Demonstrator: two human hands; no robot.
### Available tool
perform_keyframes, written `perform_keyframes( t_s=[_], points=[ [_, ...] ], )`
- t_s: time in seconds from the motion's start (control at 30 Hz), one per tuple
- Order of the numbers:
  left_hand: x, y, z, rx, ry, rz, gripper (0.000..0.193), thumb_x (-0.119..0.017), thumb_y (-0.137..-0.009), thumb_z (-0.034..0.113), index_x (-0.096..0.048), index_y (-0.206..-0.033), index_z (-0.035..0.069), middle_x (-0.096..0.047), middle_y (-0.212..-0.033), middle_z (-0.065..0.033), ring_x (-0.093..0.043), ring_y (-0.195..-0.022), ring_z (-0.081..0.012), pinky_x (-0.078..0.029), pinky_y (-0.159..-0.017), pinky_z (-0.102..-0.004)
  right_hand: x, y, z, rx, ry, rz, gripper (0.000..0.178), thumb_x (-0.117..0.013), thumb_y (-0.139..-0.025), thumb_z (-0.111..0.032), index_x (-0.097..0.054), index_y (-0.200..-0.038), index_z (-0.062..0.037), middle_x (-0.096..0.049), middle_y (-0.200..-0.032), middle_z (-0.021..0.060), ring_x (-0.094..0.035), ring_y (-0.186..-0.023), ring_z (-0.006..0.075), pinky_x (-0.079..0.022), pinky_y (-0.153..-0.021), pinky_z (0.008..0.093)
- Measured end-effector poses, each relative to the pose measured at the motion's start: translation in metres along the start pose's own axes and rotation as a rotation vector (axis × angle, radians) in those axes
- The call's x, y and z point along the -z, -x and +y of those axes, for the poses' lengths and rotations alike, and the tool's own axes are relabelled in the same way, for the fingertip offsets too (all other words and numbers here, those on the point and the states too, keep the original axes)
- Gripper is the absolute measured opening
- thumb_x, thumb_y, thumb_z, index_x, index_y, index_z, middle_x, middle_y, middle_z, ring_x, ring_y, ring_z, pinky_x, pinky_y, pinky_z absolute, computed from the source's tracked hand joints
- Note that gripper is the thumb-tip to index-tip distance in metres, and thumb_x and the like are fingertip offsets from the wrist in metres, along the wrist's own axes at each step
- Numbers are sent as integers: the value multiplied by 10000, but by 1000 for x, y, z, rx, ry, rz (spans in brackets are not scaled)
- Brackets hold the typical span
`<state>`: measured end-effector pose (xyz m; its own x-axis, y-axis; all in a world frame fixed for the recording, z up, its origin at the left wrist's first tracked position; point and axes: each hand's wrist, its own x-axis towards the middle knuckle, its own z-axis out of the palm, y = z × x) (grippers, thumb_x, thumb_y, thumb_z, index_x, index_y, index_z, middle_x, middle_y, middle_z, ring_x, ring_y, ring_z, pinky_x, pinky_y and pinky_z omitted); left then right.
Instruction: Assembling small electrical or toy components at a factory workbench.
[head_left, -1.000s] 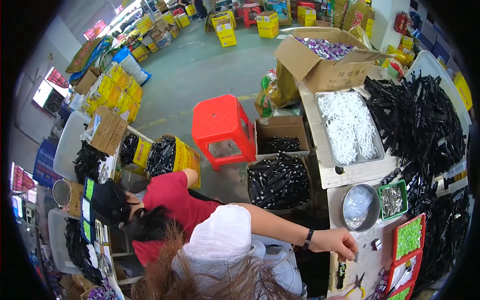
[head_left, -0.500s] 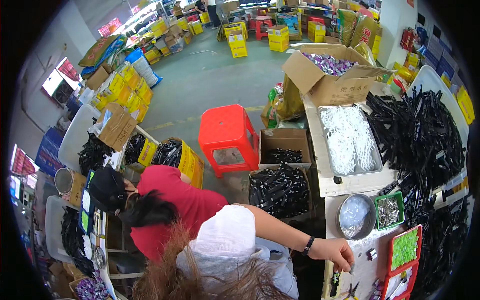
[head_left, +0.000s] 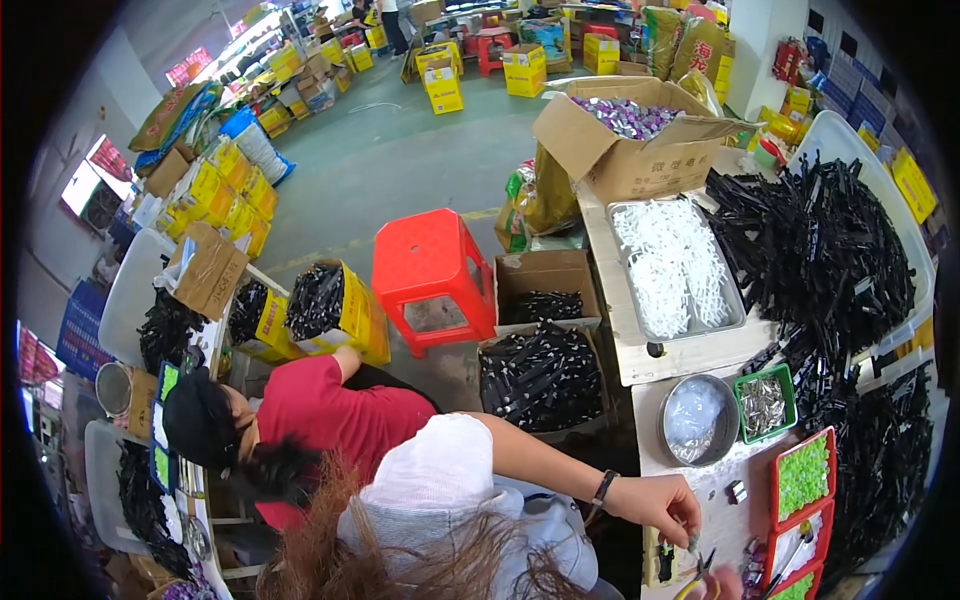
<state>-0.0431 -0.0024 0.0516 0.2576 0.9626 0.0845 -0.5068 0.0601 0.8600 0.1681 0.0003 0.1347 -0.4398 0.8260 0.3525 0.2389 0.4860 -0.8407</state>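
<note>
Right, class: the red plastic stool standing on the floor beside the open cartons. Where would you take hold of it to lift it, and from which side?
Grip the red stool by the rim of its flat seat, coming down from above. It stands upright on splayed legs, and the seat top is bare, so its edges look free. A carton stands close on one side, so the other sides probably give a hand more room.

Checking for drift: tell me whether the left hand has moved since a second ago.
No. The left hand stays just below and left of the round metal bowl, as before; only the camera view shifted.
</note>
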Motion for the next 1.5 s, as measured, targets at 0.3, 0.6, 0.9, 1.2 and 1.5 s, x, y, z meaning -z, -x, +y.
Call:
perform_keyframes(
  t_s=[0.3, 0.6, 0.9, 1.2, 1.5],
  points=[
    [-10, 15, 10, -147, -343, 19, 199, -714, -789, 68, -581, -925, 8, -661, -818, -60, -639, -781, -110, -522, -711, -261, -13, 9, 24, -427, 8, -230, 256, -611, -914, -14, -611, -1153, 78, -681, -1067, 154, -650, -955, 192, -499, -854, 276],
    [-13, 14, 8, -286, -546, 73, 223, -720, -778, 74, -595, -953, 13, -637, -823, -79, -642, -736, -177, -521, -648, -285, -21, 6, 8, -432, 139, 105, 156, -675, -826, 31, -680, -968, 96, -695, -893, 130, -644, -786, 182, -519, -746, 273],
    [-7, 9, 6, -89, -462, 34, 158, -720, -833, 107, -693, -955, 9, -696, -878, -79, -669, -763, -141, -538, -673, -258, -9, 29, 49, -486, -223, 124, 195, -664, -782, 117, -664, -976, 97, -680, -901, 135, -675, -782, 185, -559, -729, 274],
    [-13, -3, 7, -27, -606, 89, 201, -714, -821, 26, -675, -1015, -7, -698, -917, -77, -680, -823, -122, -538, -740, -244, 1, 9, 52, -444, -234, -79, 283, -750, -736, 65, -694, -1012, 35, -676, -966, 96, -653, -828, 144, -536, -779, 252],
    [-15, -2, -12, -199, -830, 104, 266, -762, -754, 63, -684, -1007, 42, -668, -955, -71, -643, -915, -204, -512, -812, -307, -2, 32, 67, -390, -179, 52, 277, -760, -714, 76, -699, -981, 32, -676, -962, 111, -652, -802, 137, -528, -725, 240]
  ],
)
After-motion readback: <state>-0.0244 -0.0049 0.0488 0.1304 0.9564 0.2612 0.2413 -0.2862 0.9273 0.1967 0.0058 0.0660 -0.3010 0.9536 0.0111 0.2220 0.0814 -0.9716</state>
